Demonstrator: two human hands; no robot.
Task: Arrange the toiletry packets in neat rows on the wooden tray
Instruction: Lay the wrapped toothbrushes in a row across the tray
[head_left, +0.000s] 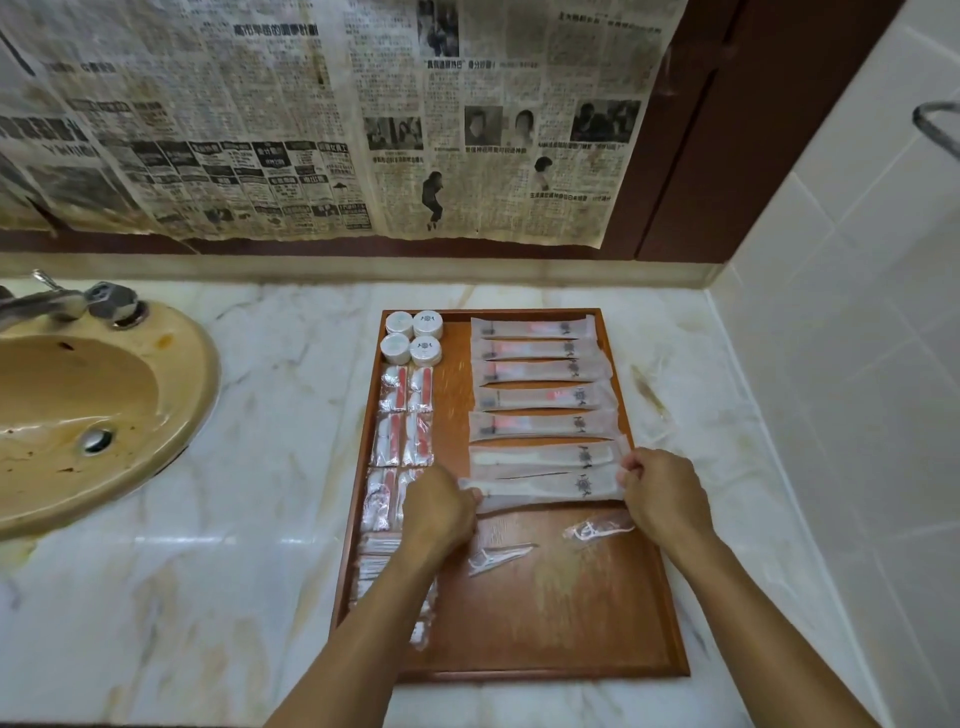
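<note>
Step in hand: seating the nearest long packet (545, 487) in the tray's (597, 597) right column. Left hand (439, 512) and right hand (662, 493) each pinch one end. Next: square it under its neighbour, then place the two loose floss packets (597, 530).

Marble counter (260, 597), beige sink (78, 410) set in, wooden tray (571, 613) resting on it

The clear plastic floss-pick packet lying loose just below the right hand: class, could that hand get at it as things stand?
Probably yes, once freed. The right hand pinches the end of the long white frosted packet; the clear plastic floss-pick packet lies uncovered on the wooden tray, with nothing between.
</note>
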